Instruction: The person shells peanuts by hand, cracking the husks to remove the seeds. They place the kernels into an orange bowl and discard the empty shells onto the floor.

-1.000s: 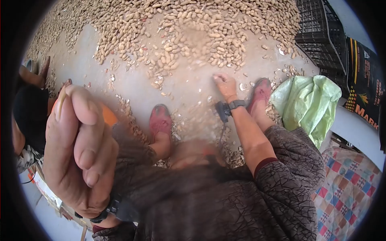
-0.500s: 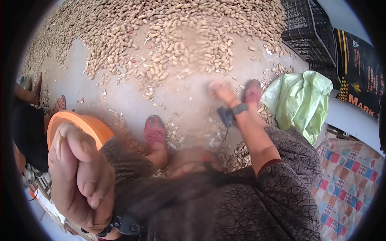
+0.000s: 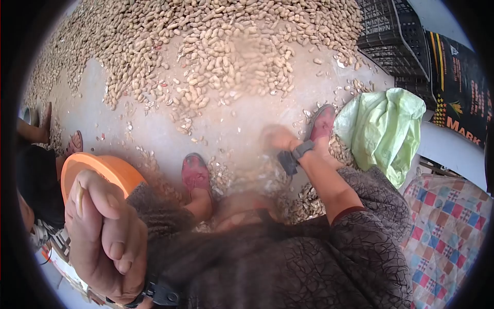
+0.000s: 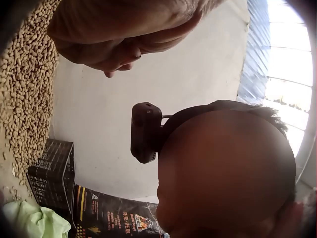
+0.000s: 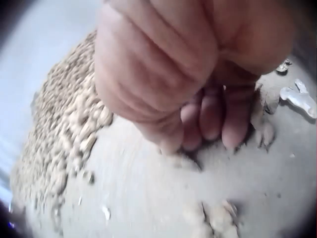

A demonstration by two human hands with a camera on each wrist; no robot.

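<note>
Near heaped peanuts (image 3: 221,56) on the floor (image 5: 143,198), the right hand (image 5: 168,74) points bent fingers (image 5: 235,124) downward and the left hand (image 3: 105,242) curls near an orange basin (image 3: 119,176); whether either holds anything, I cannot tell.

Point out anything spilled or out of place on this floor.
Shell pieces lie scattered around the red shoes, apart from the main peanut pile, so they look like stray litter. The green sack is crumpled, but nothing looks clearly damaged.

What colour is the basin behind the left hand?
The basin is orange; it shows best in the head view.
</note>
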